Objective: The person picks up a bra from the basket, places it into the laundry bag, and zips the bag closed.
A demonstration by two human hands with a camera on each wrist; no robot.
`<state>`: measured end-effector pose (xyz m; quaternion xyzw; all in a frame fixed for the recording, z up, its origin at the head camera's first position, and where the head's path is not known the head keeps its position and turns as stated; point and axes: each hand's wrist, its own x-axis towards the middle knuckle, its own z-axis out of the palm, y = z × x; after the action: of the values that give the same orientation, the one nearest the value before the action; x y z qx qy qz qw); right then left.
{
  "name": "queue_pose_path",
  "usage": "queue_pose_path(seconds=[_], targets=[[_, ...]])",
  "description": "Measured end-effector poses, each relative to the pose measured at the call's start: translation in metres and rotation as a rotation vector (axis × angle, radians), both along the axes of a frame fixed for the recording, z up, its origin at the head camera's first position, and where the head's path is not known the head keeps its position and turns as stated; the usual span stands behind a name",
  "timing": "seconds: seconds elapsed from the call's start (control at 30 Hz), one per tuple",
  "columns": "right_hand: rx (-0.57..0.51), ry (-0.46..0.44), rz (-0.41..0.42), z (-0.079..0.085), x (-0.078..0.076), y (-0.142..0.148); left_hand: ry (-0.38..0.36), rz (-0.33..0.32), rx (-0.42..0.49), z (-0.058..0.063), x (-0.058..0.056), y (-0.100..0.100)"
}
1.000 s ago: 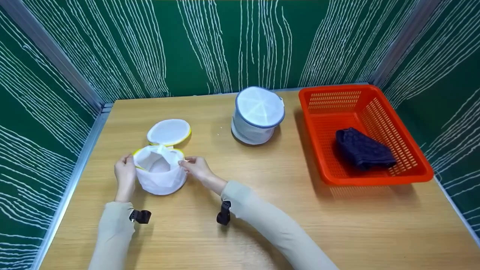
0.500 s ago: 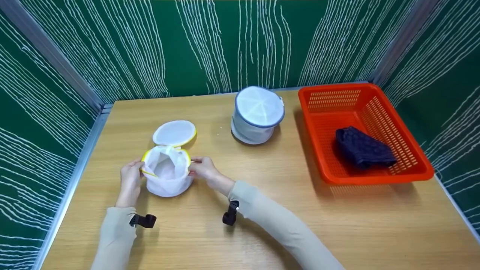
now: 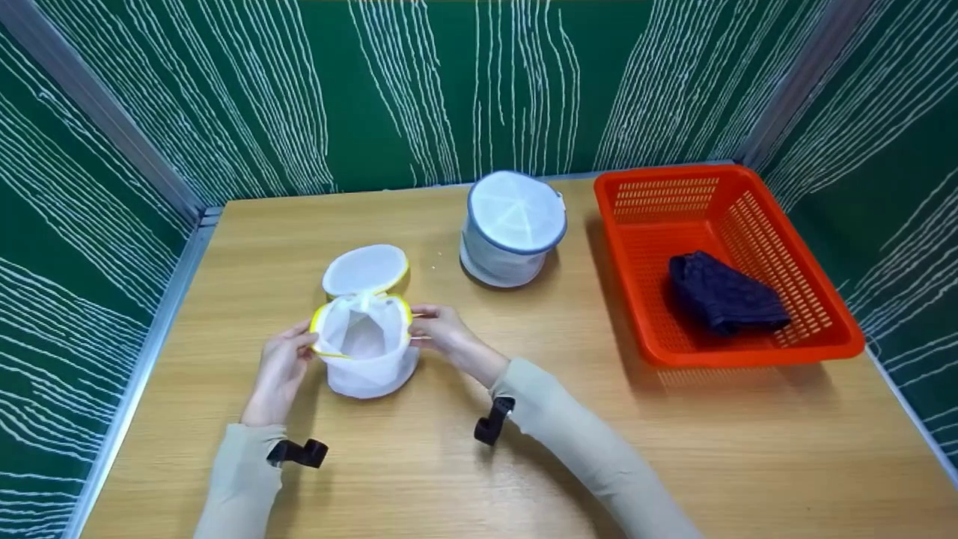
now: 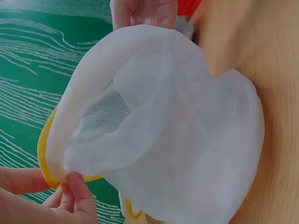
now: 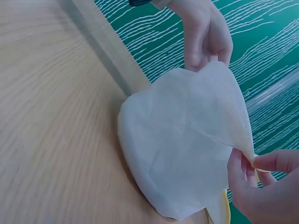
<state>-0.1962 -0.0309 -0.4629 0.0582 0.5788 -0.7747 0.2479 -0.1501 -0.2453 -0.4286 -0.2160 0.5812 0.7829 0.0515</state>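
Observation:
A round white mesh laundry bag [image 3: 374, 374] with a yellow zip edge stands on the left part of the table. Its lid [image 3: 365, 269] is folded back behind it, and the mouth faces up. On the left side my left hand [image 3: 281, 374] pinches the yellow rim between thumb and fingers. The right side of the rim is pinched by my right hand [image 3: 458, 343]. In the left wrist view the mesh wall [image 4: 187, 121] looks creased between the two hands. My right-hand fingers [image 5: 238, 172] hold the mesh edge in the right wrist view.
A second mesh bag [image 3: 515, 217], closed and blue-rimmed, stands at the back middle of the wooden table [image 3: 419, 464]. To the right is an orange plastic basket [image 3: 636, 299] with a dark folded cloth [image 3: 726, 296] inside. Green walls [image 3: 389, 90] with white lines enclose the back and sides.
Both hands have shifted to the right along the table with the white laundry bag and its lid. The rim looks rounder and more spread. The blue-rimmed bag and the basket stay put.

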Motion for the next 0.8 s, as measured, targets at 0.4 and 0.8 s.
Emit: queue_pose_path(seconds=[0.4, 0.8], targets=[[0.019, -0.037, 0.002, 0.004, 0.003, 0.039, 0.114, -0.092, 0.092, -0.006, 0.009, 0.027], [0.018, -0.011, 0.028, 0.013, 0.013, 0.075, 0.062, -0.119, 0.124, -0.004, 0.014, 0.050]])
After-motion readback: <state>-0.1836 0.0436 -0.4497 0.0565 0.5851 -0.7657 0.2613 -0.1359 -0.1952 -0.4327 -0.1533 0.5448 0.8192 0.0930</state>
